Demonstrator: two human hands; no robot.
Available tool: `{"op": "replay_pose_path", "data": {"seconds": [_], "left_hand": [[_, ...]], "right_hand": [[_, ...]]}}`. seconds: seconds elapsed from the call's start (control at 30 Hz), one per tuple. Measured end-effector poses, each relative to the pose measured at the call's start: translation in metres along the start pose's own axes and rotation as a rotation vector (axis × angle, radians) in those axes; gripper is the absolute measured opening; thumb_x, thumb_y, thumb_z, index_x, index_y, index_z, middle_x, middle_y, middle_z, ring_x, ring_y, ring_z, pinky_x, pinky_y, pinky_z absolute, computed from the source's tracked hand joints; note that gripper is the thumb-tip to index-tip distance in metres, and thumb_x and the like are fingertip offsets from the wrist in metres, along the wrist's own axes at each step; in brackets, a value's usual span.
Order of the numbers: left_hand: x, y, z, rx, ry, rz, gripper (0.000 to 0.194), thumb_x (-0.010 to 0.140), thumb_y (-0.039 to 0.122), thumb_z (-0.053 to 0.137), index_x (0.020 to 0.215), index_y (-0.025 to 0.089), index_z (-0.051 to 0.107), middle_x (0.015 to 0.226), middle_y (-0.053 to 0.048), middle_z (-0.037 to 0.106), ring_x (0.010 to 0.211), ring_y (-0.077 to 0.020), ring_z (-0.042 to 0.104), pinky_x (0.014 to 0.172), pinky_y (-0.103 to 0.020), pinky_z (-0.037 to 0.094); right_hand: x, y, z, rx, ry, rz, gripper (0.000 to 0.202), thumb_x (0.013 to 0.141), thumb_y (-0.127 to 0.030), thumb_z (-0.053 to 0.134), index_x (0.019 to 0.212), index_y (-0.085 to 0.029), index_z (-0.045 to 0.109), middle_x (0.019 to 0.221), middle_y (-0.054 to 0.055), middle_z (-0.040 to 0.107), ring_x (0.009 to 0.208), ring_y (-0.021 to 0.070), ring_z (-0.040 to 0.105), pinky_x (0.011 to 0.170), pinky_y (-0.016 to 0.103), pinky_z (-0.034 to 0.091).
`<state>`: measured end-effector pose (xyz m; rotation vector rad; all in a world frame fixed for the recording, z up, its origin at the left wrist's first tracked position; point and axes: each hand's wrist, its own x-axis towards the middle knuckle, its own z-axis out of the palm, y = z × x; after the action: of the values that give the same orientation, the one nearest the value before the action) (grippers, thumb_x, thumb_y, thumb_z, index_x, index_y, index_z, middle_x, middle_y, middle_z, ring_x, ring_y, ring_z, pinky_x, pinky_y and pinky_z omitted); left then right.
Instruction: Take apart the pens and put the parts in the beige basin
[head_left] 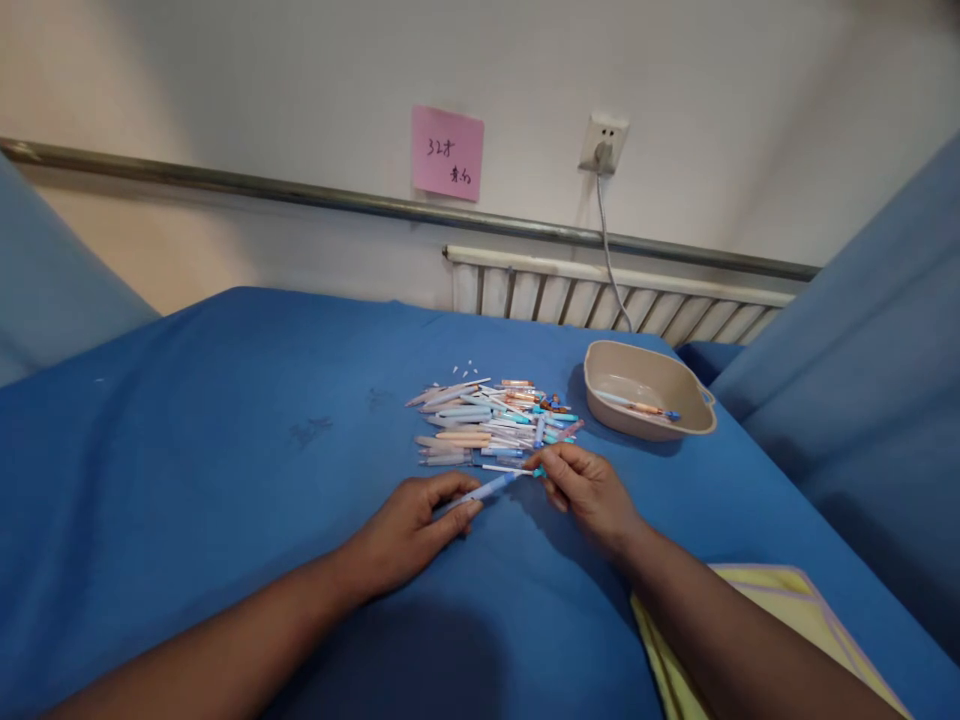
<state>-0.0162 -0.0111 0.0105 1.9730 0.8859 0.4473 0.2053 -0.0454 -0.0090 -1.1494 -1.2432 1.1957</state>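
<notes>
My left hand (420,520) holds a light blue pen barrel (491,487) between thumb and fingers, its tip end pointing right. At the barrel's right end, my right hand (581,485) pinches a thin white refill (504,469) by a small teal piece (539,472). Whether the refill touches the barrel is hard to tell. Just beyond both hands lies a pile of pen parts (465,412), with pale barrels on its left and clear, orange, teal and pink pieces on its right. Several tiny white bits (465,372) lie behind the pile.
A beige basin (649,362) with a few pen parts inside stands right of the pile on the blue cloth (247,420). A yellow cloth (780,590) lies under my right forearm. Behind are a radiator (555,290), a metal rail and a plugged-in cable.
</notes>
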Motion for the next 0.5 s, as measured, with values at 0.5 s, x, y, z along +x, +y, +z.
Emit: {"op": "replay_pose_path", "data": {"seconds": [0.5], "left_hand": [[0.0004,0.0002,0.0056,-0.023,-0.048,-0.037,0.027,0.087,0.04,0.047,0.087,0.019,0.064,0.069,0.001,0.06,0.066,-0.0138,0.054,0.062,-0.021,0.041]], "right_hand": [[-0.0048,-0.0024,0.0043,-0.183,-0.004,-0.038,0.037,0.084,-0.05,0.052,0.082,-0.017,0.068,0.05,-0.005,0.046,0.044,0.0082,0.043,0.045,0.02,0.033]]}}
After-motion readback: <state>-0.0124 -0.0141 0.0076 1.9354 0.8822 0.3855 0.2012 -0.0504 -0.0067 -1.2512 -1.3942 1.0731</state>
